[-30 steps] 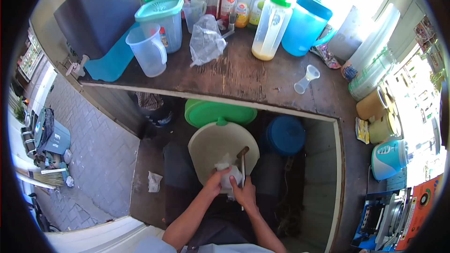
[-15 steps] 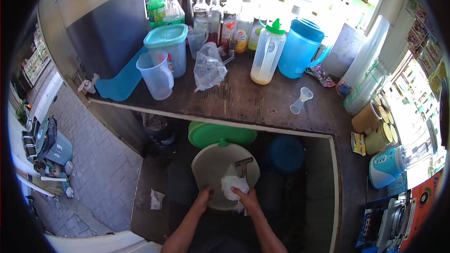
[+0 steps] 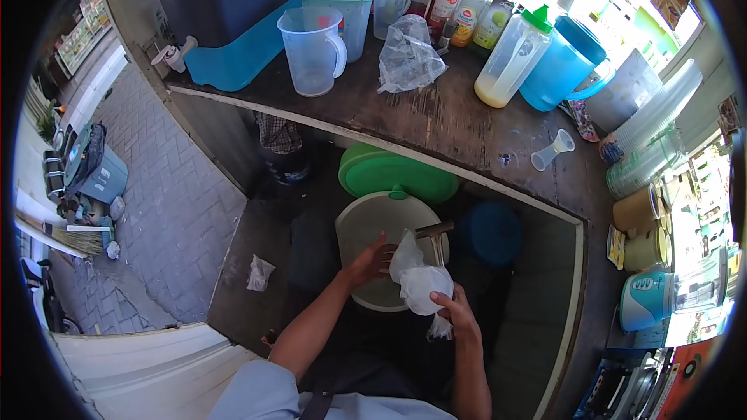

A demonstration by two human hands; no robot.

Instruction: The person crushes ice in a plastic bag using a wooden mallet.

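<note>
**Bag lifting off the lid**

Since a moment ago: rising clear of the lid, now gripped higher and further right. Sitting below the wooden counter (image 3: 436, 120), the pale round lid (image 3: 366, 225), hammer (image 3: 433, 235) lying across it. Bulging above the right hand (image 3: 459, 317), the white plastic bag (image 3: 420, 280), its neck pinched in closed fingers. Pressing the bag's left side, the left hand (image 3: 372, 259), fingers spread.
</note>
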